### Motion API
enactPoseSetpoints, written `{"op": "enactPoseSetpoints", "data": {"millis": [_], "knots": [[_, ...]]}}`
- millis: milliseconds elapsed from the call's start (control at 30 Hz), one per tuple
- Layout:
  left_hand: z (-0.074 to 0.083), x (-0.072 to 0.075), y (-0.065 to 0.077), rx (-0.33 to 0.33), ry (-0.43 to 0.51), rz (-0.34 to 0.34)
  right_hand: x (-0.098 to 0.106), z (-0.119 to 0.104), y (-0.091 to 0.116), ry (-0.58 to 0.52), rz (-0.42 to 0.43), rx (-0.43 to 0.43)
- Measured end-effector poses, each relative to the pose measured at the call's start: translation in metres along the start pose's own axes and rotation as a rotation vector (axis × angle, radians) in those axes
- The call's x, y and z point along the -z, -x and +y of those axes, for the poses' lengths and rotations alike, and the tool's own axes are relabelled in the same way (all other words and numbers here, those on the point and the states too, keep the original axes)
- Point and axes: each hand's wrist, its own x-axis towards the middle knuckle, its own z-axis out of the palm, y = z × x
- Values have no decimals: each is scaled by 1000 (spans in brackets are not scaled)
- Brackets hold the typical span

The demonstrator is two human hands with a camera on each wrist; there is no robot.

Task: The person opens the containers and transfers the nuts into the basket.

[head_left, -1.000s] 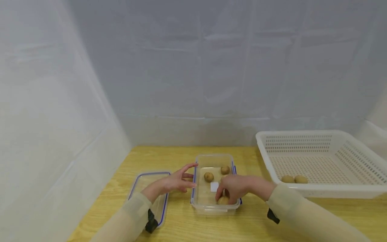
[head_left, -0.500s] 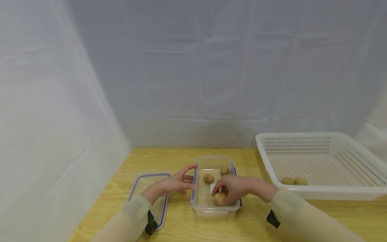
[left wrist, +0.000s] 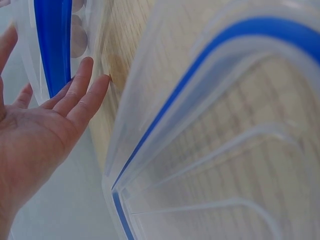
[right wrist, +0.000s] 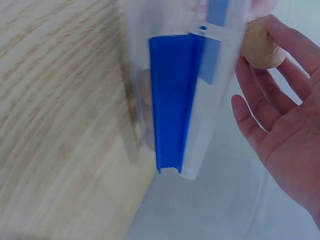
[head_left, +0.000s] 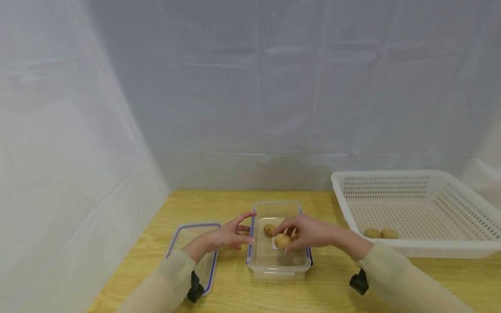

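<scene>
My right hand [head_left: 313, 231] pinches a round potato [head_left: 282, 241] between thumb and fingers, above the inside of a clear plastic food container [head_left: 274, 269]. In the right wrist view this potato [right wrist: 261, 45] is up near the container's rim, beside the blue latch [right wrist: 172, 100]. Another potato [head_left: 269, 230] rests on the container floor; the right hand partly hides others. At the container's left side is my left hand [head_left: 227, 237], its fingers spread and fingertips at the rim. The left wrist view shows that left hand [left wrist: 50, 120] with its palm bare, next to the blue latch [left wrist: 54, 45].
A clear lid [head_left: 192, 237] with a blue seal lies under the left forearm. To the right stands a white perforated basket [head_left: 426, 245] holding a potato [head_left: 372, 233] and a second potato [head_left: 389, 234]. White sheeting [head_left: 250, 108] rises behind the wooden table [head_left: 235, 295].
My right hand has lifted the potato from the container's near right corner, up and away towards the middle. The left hand has stayed at the left rim.
</scene>
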Motion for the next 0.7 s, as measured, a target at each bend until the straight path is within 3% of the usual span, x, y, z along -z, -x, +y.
{"op": "enactPoseSetpoints", "data": {"millis": [333,700], "knots": [[1,0,1,-4,-3,-1,20,-7,19,-45,52,7],[1,1,1,-11,-10,-4,41,0,61,-8,154,-14]]}}
